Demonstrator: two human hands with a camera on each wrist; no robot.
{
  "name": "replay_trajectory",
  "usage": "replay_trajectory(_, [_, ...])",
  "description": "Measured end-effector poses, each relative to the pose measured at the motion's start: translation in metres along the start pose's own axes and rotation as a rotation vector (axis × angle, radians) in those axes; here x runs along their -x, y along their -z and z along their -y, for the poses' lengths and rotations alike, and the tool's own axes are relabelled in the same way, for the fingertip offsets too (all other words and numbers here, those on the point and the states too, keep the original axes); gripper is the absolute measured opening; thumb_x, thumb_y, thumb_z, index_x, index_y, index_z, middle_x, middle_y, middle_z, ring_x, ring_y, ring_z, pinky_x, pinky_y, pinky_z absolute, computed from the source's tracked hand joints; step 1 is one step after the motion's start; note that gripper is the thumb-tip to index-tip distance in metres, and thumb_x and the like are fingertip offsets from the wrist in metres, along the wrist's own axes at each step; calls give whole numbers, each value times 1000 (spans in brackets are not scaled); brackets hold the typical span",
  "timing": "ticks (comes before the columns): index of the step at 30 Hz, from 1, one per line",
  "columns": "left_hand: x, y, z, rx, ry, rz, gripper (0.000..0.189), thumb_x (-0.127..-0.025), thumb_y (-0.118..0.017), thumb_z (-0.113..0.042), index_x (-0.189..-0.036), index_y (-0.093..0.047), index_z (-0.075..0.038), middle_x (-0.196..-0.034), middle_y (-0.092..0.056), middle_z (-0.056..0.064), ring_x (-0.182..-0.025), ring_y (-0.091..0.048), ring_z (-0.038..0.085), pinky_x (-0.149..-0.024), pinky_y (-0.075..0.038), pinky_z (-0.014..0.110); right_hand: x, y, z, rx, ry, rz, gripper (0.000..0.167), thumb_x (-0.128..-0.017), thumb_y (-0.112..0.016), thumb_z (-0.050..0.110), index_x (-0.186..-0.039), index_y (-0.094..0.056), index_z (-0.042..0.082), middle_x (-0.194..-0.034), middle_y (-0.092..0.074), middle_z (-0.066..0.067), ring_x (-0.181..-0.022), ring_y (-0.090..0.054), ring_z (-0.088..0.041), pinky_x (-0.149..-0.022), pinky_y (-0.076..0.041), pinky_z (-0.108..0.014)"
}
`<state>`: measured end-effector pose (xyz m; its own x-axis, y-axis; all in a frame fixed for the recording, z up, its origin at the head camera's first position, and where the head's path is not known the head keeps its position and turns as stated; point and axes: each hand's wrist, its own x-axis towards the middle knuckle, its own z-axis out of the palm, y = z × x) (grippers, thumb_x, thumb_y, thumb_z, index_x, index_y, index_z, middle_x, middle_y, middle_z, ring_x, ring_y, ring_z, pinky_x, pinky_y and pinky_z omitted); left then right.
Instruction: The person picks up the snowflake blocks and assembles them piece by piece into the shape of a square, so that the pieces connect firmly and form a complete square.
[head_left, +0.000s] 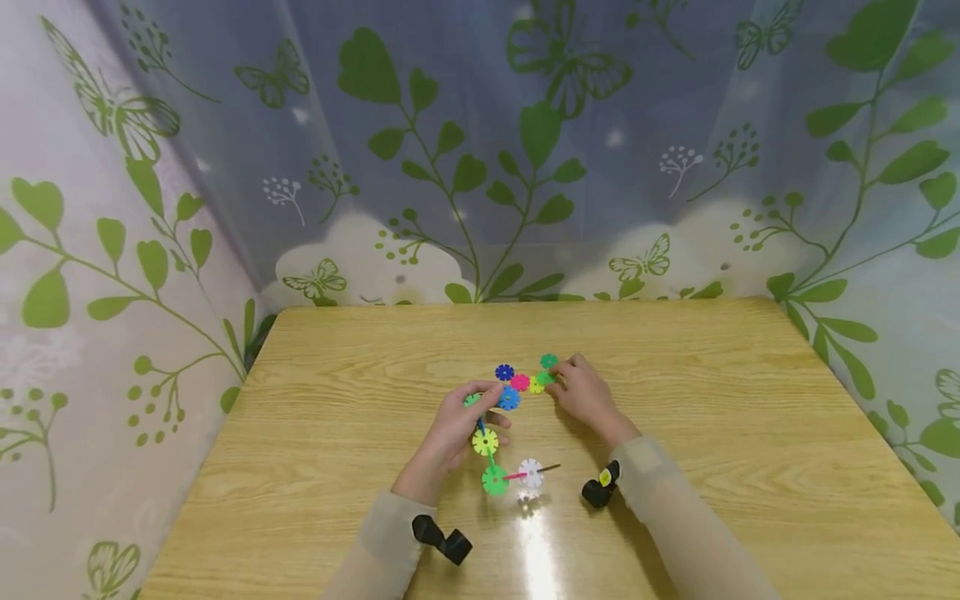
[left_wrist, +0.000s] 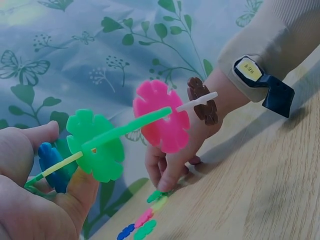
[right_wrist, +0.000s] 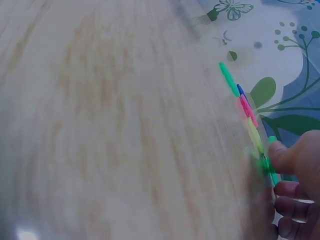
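Note:
My left hand point(head_left: 453, 425) grips one end of a chain of slotted plastic flower discs. The chain hangs over the table: a yellow disc point(head_left: 485, 442), a green disc point(head_left: 495, 480), a pink disc point(left_wrist: 161, 117) seen edge-on from the head, a white disc point(head_left: 531, 472) and a brown disc point(left_wrist: 202, 101) at the free end. A blue disc point(left_wrist: 52, 165) sits among the left fingers. Farther back, my right hand point(head_left: 585, 392) pinches a green disc point(head_left: 546, 377) at the tabletop, its fingertips partly hiding it. Another green disc point(head_left: 549, 361) is just behind.
Beside the right fingertips, a yellow disc point(head_left: 536, 385), a pink disc point(head_left: 519, 382) and a dark blue disc point(head_left: 504, 372) lie close together on the wooden table point(head_left: 337, 417). A light blue disc point(head_left: 509, 398) is near the left thumb. Patterned curtains point(head_left: 480, 150) border the table.

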<state>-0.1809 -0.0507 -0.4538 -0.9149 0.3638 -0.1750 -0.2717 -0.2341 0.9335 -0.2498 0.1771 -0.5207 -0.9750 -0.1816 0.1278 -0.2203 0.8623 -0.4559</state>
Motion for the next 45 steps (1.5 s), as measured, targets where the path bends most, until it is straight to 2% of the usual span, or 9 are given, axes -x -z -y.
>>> replay_trajectory(5, [-3, 2, 4, 3, 7, 6, 39, -95, -55, -22, -124, -50, 4, -102, -51, 11, -72, -63, 18, -65, -59, 38, 0, -1, -3, -18, 0, -45, 21, -94, -56, 21, -105, -65, 6, -96, -54, -9, -82, -52, -22, -67, -50, -38])
replay_trajectory(12, [-16, 10, 16, 37, 16, -12, 42, -92, -59, -28, -122, -53, 2, -102, -53, 10, -71, -64, 18, -65, -59, 41, 2, 2, -7, -284, -100, -153, 16, -94, -51, 10, -102, -61, 0, -90, -62, -12, -75, -56, -23, -62, -50, -36])
replay_trajectory(17, [-16, 10, 17, 41, 9, -17, 43, -92, -60, -29, -122, -52, 1, -99, -54, 10, -71, -64, 18, -65, -59, 41, 7, 5, -3, -374, -96, -175, 13, -93, -53, 7, -100, -60, -1, -88, -62, -13, -70, -54, -22, -56, -47, -30])
replay_trajectory(23, [-14, 9, 16, 55, 10, -16, 41, -91, -61, -27, -120, -54, 1, -99, -53, 9, -70, -63, 17, -63, -59, 39, 16, 14, 9, -487, -80, -193, 9, -91, -54, 2, -97, -60, -2, -84, -63, -14, -73, -53, -22, -62, -46, -29])
replay_trajectory(28, [-16, 8, 18, 72, 13, -31, 41, -92, -61, -28, -120, -54, 0, -98, -53, 8, -69, -63, 17, -61, -59, 38, 23, 19, 16, -547, -37, -188, 8, -90, -56, 1, -97, -60, -2, -81, -65, -14, -68, -54, -18, -57, -46, -25])
replay_trajectory(31, [-16, 8, 18, 73, 12, -41, 42, -91, -62, -28, -120, -53, 1, -98, -53, 8, -69, -63, 16, -62, -59, 39, 28, 22, 19, -580, 17, -195, 7, -90, -56, 0, -95, -60, -3, -79, -65, -14, -64, -55, -18, -54, -46, -23])
replay_trajectory(38, [-17, 7, 20, 81, 4, -84, 51, -85, -68, -33, -120, -54, 1, -94, -55, 9, -66, -62, 16, -61, -59, 38, 40, 27, 33, -692, 153, -188, 7, -91, -57, 2, -94, -60, -4, -80, -63, -22, -61, -56, -34, -51, -49, -23])
replay_trajectory(45, [-18, 4, 21, 82, -25, -103, 50, -85, -68, -34, -120, -55, -1, -90, -58, 8, -64, -62, 15, -59, -59, 37, 48, 30, 42, -710, 157, -120, 7, -93, -57, 8, -94, -61, 2, -79, -61, -6, -64, -55, -29, -53, -51, -26])
